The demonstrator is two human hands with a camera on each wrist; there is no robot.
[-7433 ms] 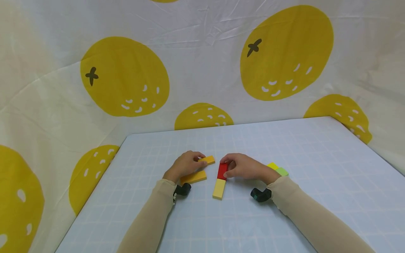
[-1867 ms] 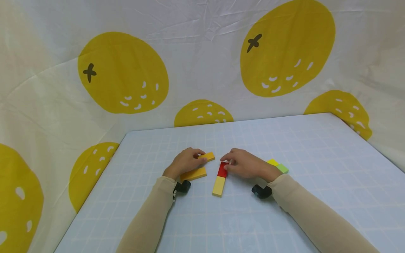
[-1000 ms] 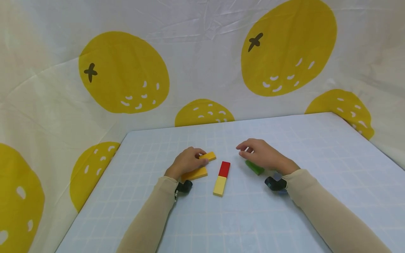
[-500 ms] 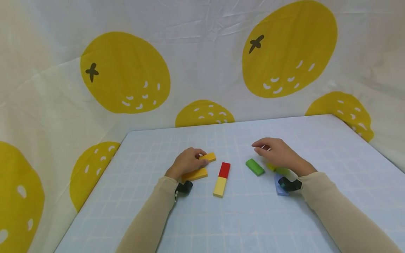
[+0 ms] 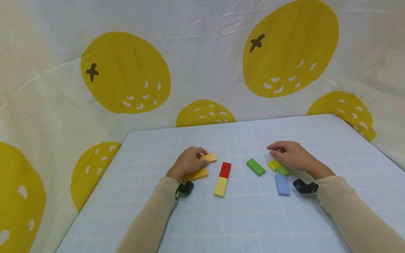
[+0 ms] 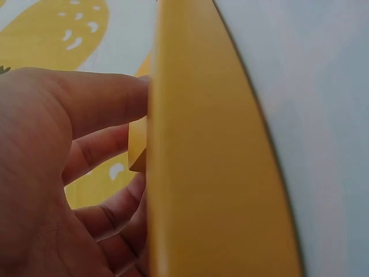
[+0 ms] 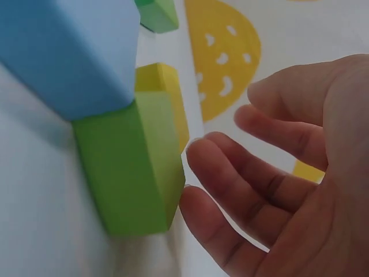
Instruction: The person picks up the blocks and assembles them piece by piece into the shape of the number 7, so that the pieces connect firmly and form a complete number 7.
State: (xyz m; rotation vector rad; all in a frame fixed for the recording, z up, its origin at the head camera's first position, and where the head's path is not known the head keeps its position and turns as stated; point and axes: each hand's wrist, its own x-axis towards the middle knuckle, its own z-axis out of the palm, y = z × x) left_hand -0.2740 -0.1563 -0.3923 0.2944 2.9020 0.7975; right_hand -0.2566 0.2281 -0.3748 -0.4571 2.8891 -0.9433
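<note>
My left hand (image 5: 187,162) pinches a small orange block (image 5: 211,157) between thumb and fingers. Just nearer lies a longer orange block (image 5: 197,174), which fills much of the left wrist view and partly covers the pinched one there. At the centre, a red block (image 5: 225,170) and a pale yellow block (image 5: 220,187) lie end to end in one line. My right hand (image 5: 292,154) holds nothing, its fingers loosely bent above a yellow block (image 5: 273,165) and a light green block (image 7: 124,167). In the right wrist view its fingertips come right up to the light green one.
A darker green block (image 5: 255,167) lies between the red block and the yellow one. Toward me from the light green block is a blue block (image 5: 282,185). The table (image 5: 240,225) has a pale grid cover, with a fruit-print curtain (image 5: 205,70) behind.
My right hand has let go of the red block and moved right, over the yellow and light green blocks, uncovering the green and blue ones. The left hand keeps its place.
</note>
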